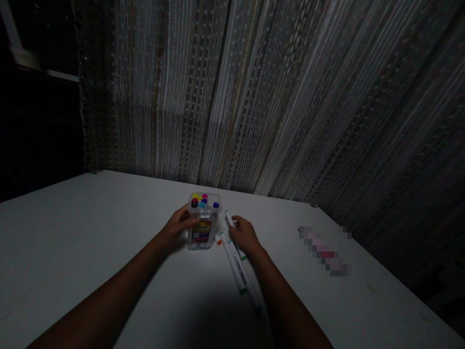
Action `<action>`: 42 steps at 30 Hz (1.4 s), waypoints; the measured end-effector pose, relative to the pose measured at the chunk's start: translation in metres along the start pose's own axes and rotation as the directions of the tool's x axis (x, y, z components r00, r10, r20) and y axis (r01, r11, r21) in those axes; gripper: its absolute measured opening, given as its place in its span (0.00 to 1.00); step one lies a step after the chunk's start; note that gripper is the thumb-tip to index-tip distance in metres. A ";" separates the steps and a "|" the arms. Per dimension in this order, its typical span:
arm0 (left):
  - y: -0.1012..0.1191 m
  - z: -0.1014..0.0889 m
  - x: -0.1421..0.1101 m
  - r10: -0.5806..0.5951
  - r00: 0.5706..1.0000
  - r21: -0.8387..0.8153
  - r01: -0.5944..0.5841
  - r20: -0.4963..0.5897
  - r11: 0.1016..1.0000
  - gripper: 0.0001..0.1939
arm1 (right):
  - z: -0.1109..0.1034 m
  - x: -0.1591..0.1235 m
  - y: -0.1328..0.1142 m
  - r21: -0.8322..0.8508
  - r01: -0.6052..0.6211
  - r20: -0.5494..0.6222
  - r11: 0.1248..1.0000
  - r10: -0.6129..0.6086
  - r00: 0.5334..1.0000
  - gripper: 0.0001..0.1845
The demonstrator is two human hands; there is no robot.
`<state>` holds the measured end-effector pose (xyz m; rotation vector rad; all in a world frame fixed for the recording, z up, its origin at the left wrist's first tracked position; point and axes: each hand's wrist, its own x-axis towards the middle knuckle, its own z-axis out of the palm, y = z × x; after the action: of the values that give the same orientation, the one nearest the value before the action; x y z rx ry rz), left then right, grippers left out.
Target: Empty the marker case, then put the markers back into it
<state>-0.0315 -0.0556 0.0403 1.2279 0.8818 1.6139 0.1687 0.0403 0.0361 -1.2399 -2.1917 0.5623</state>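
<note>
A clear plastic marker case [214,228] stands upright on the white table, with several markers inside whose coloured ends show at the top. My left hand [179,224] is wrapped around its left side, thumb across the front above the printed label. To the right of the case, my right hand [244,233] pinches a white marker [229,219] with a green end, tilted up towards the case. Below that hand another white marker [233,264] with green ends lies on the table, with more markers beside it. An orange marker end [218,241] shows by the base of the case.
The white table [145,203] reaches back to a striped, patterned curtain [218,97]. A blurred-out pinkish object [323,252] lies on the table to the right. A dark area with a pale frame [43,65] is at the upper left. The light is dim.
</note>
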 end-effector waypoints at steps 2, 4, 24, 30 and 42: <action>-0.002 -0.001 0.000 0.004 1.000 -0.006 -0.004 0.000 1.000 0.26 | 0.000 0.000 -0.001 -0.002 -0.001 0.007 1.000 0.001 1.000 0.19; -0.002 -0.001 0.000 0.003 1.000 -0.014 -0.003 0.003 1.000 0.26 | -0.001 0.000 -0.002 -0.009 -0.006 0.011 1.000 0.006 1.000 0.20; 0.000 0.002 0.000 0.022 1.000 0.001 -0.022 0.008 1.000 0.24 | 0.000 0.000 0.000 -0.012 0.013 -0.001 1.000 -0.013 1.000 0.20; 0.001 0.003 0.000 0.024 1.000 0.007 -0.024 -0.007 1.000 0.26 | 0.000 0.000 0.000 -0.008 0.011 0.003 1.000 -0.011 1.000 0.21; 0.030 0.024 -0.001 0.097 0.987 0.112 -0.083 -0.126 0.990 0.50 | -0.003 0.000 -0.003 -0.018 -0.002 0.023 1.000 0.002 1.000 0.21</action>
<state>-0.0148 -0.0660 0.0732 1.2614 1.0184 1.7548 0.1688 0.0386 0.0401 -1.2506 -2.2198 0.5617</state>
